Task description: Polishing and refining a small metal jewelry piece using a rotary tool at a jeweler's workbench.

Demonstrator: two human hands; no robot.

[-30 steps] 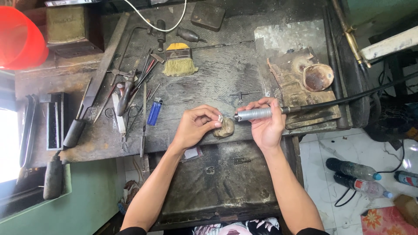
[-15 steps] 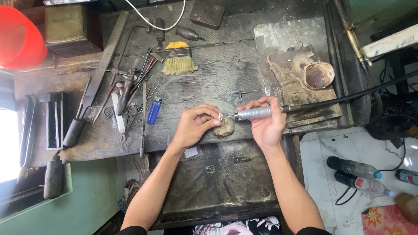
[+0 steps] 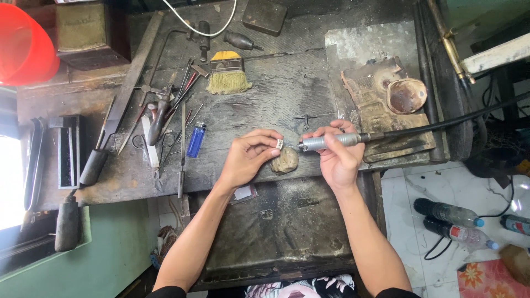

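silver metal shows between the fingertips of the left hand (image 3: 249, 160): a small ring (image 3: 279, 144), pinched tight and held just above a worn wooden peg (image 3: 285, 160) at the front edge of the dark, scarred counter (image 3: 287, 94). the right hand (image 3: 338, 157) is clamped around a metal rotary handpiece (image 3: 330, 142), its tip meeting the ring from the right. a black flexible shaft (image 3: 452, 120) runs from the handpiece off to the right, over the counter's edge.

left of the hands lie a blue lighter (image 3: 196, 139), a long flat file (image 3: 118, 113) with a dark handle, and a loose scatter of pliers and thin tools (image 3: 165, 113). a yellow-topped brush (image 3: 227, 74) with pale bristles sits further back, and a small chuck key (image 3: 305, 118) lies just behind the hands. to the right, a scorched soldering block (image 3: 375, 105) carries a shallow round dish (image 3: 407, 95). a red plastic bowl (image 3: 25, 47) sits at the far left corner. plastic bottles (image 3: 452, 221) lie on the tiled floor (image 3: 403, 232) at the right.
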